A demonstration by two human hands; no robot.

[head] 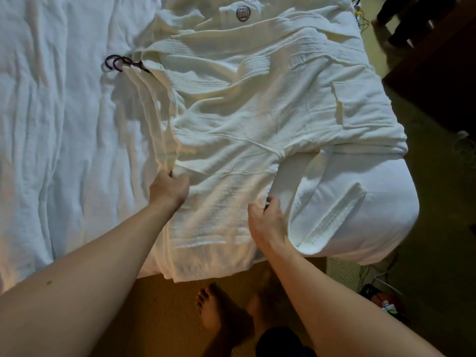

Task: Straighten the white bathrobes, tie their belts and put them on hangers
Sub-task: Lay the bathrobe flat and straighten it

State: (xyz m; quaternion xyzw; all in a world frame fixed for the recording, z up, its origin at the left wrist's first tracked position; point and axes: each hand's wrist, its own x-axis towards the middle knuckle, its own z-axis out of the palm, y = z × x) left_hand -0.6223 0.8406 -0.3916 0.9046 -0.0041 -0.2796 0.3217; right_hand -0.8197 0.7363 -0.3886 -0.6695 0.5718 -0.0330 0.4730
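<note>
Hanger bodies (121, 63) under stacked bathrobes (257, 104), only hooks out; left fingertips in cloth; top bathrobe cut off

A bed (51, 124) with rumpled white sheets is filling most of the view. Tan carpet (167, 305) is showing beyond its near edge, dark wooden furniture (438, 73) is standing past its right edge, and cables (381, 276) are lying by its near right corner.

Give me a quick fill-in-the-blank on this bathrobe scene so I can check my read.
1. The robes lie on a ____.
2. Dark hanger ____ stick out at the robes' left end.
3. The left hand grips the robe's ____ edge.
4. The logo is ____ in shape.

Missing: bed; hooks; left; round
</note>
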